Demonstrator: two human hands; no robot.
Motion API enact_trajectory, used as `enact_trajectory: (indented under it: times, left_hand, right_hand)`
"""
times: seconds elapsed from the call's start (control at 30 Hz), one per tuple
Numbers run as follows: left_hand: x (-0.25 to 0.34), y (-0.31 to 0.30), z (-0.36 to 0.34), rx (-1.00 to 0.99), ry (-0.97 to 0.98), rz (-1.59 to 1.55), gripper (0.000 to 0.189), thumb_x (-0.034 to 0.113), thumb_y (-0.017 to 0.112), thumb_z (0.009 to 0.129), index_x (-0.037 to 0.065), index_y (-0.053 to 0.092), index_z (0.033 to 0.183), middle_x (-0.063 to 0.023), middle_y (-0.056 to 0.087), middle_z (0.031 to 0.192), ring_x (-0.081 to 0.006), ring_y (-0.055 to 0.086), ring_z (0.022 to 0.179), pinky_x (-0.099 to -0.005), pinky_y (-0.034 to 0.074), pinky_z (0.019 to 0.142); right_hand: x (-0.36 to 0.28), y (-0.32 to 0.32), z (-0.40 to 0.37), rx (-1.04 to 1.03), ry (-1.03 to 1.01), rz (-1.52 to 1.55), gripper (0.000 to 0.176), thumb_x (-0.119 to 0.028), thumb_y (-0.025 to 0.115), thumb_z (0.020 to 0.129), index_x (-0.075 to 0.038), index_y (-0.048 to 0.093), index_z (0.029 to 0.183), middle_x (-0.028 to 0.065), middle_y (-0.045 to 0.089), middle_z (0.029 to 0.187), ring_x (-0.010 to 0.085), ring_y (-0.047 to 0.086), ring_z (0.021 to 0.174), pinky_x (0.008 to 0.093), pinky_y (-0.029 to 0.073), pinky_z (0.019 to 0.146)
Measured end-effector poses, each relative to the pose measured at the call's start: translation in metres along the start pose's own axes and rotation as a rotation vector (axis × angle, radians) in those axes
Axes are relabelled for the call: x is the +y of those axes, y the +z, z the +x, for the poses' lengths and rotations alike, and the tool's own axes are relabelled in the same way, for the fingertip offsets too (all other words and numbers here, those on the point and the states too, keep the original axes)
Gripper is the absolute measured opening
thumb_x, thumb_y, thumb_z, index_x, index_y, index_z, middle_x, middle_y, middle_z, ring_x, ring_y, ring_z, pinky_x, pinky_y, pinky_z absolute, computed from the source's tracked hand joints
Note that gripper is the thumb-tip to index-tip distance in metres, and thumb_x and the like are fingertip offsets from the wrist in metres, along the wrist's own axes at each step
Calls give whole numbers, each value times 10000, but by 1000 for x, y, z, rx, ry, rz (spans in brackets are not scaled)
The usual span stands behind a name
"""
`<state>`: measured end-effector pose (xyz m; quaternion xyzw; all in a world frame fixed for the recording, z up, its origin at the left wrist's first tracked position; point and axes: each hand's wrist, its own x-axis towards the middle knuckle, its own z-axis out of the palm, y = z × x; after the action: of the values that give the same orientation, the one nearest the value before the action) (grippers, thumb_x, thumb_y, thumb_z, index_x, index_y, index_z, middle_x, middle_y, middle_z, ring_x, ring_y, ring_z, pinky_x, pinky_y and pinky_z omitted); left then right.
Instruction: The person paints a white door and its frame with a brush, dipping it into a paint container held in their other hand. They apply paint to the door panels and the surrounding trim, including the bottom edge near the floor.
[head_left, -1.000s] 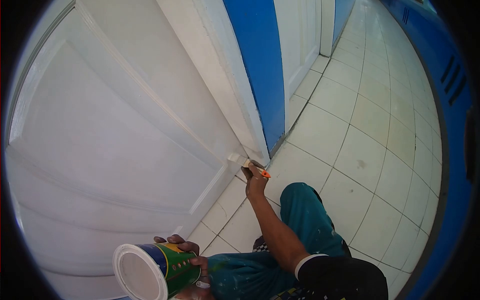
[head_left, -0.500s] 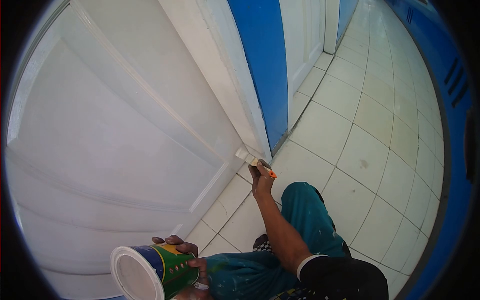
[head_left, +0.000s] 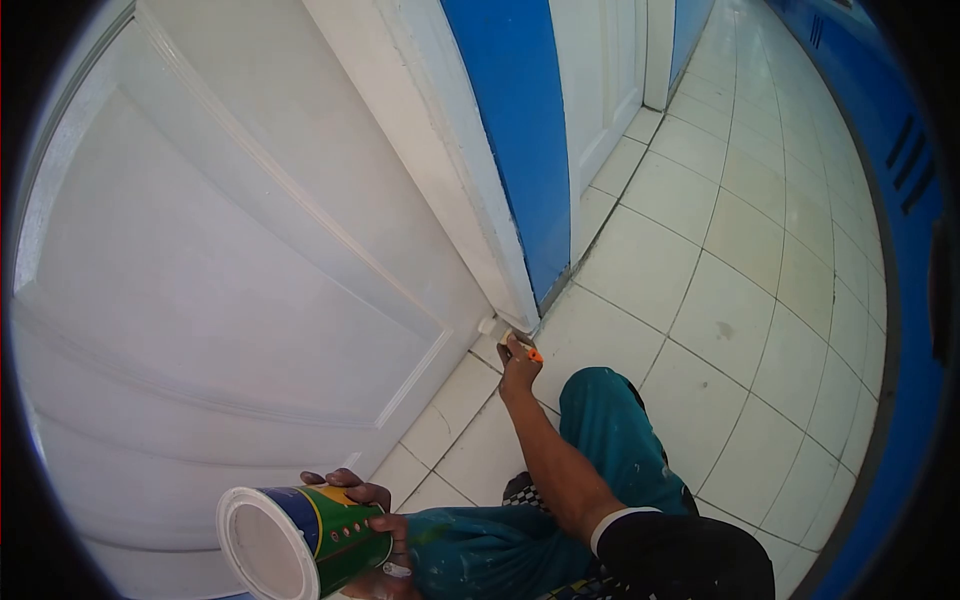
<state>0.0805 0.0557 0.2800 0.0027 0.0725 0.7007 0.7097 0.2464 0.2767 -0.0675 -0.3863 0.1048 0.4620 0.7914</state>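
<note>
At the bottom left, my left hand [head_left: 385, 580] is wrapped round a green, blue and yellow paint can [head_left: 345, 535], tilted so its white-coated open end faces left. My right hand [head_left: 520, 368] grips a paintbrush [head_left: 497, 328] with an orange-tipped handle. The white bristles are at the lower corner of the white panelled door [head_left: 250, 260], beside the foot of the white door frame [head_left: 430, 130]. Whether the bristles touch the door is hard to tell.
A blue wall strip [head_left: 520, 140] stands right of the frame, with another white door [head_left: 605, 80] beyond. White floor tiles [head_left: 740, 320] run along the corridor to a blue wall [head_left: 860, 110] at right. My bent knee [head_left: 600, 400] is beside my right forearm.
My right hand and the brush have moved slightly down, nearer the door's bottom corner. The can in my left hand has shifted slightly left, and the view has shifted a little.
</note>
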Motion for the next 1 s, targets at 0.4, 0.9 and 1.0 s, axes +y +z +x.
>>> enact_trajectory:
  times: [0.4, 0.9, 1.0]
  left_hand:
    - [3, -1, 0, -35, 6, 1, 618, 408, 700, 979, 238, 501, 1539, -117, 479, 1492, -345, 487, 1372, -571, 498, 1027]
    - [-3, 1, 4, -50, -24, -47, 636, 392, 713, 971, 231, 497, 1547, -131, 468, 1488, -340, 469, 1386, -587, 491, 1034]
    - [-6, 11, 2, 28, -40, 42, 483, 364, 647, 1030, 213, 573, 1483, -85, 538, 1464, -285, 527, 1338, -523, 532, 1002]
  right_hand:
    - [-11, 8, -50, 9, 164, 152, 199, -32, 658, 1006, 22, 617, 1194, 148, 655, 1161, 250, 690, 1063, 409, 645, 968]
    - [37, -7, -32, 177, 188, -53, 217, -100, 696, 1004, -18, 647, 1199, 108, 665, 1187, 219, 699, 1045, 375, 636, 932]
    - [40, 2, -41, 150, 233, -89, 246, -108, 712, 999, -18, 643, 1217, 114, 665, 1184, 219, 696, 1064, 379, 641, 939]
